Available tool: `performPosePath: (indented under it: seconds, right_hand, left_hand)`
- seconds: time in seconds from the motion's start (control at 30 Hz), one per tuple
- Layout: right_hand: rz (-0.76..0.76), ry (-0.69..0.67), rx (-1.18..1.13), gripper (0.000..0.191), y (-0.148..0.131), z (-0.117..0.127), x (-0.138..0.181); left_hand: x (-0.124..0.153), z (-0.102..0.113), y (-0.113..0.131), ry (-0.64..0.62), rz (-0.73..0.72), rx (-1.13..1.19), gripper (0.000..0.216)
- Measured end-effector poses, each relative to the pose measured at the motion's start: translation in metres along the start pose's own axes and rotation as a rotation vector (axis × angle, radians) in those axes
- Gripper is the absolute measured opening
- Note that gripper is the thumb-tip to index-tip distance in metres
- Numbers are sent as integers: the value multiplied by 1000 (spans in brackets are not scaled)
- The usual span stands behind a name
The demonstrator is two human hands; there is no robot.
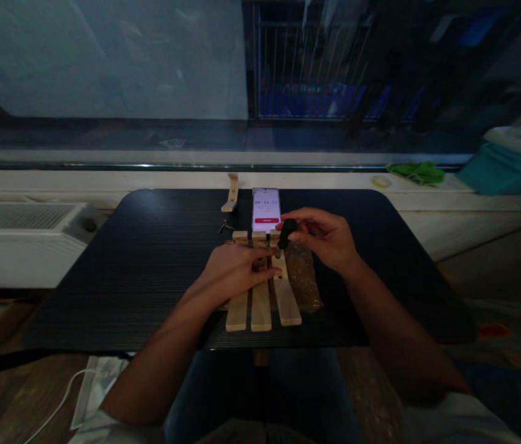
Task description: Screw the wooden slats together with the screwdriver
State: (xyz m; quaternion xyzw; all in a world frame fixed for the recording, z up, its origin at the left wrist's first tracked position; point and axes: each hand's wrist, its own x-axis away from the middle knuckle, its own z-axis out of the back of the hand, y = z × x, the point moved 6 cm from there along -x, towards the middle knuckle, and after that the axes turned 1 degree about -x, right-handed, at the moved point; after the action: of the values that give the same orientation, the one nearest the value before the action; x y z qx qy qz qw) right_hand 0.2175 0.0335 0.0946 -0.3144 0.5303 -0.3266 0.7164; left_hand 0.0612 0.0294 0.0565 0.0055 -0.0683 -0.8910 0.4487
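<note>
Three pale wooden slats [261, 314] lie side by side near the front of the black table, joined by a wooden crosspiece partly hidden under my fingers. My left hand [237, 271] rests over them, with thumb and index finger spread around a hole area on the right slat. Between the fingers of my right hand [325, 237] is a short screwdriver [288, 231] with a black handle. Its tip points down onto the right slat beside my left index finger. Under the slats, at the right, sits a brown block in clear plastic wrap [304, 280].
A phone [266, 206] showing a timer lies behind the slats. Left of it are a curved wooden piece [231, 194] and several screws [225, 227]. A tape roll [381, 181], a green bundle [417, 172] and a teal container [505, 163] sit on the sill; a radiator [24, 240] stands left.
</note>
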Motion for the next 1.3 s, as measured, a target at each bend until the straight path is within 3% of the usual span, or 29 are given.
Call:
performPosePath:
  seconds: [0.33, 0.63, 0.8, 0.97, 1.3]
  right_hand:
    - [-40, 161, -81, 33, 14, 2, 0]
    - [137, -1, 89, 20, -5, -1, -1]
    - [90, -94, 1, 27, -3, -3, 2]
    - [-34, -91, -64, 37, 6, -2, 3]
    - [13, 32, -21, 22, 1, 2, 0]
  left_hand:
    - [0, 2, 1, 1, 5, 12, 47]
    - [0, 2, 1, 0, -1, 7, 47]
    - [0, 3, 2, 5, -8, 24, 47]
    - [0, 2, 1, 3, 3, 12, 47]
    - [0, 1, 1, 11, -7, 11, 49]
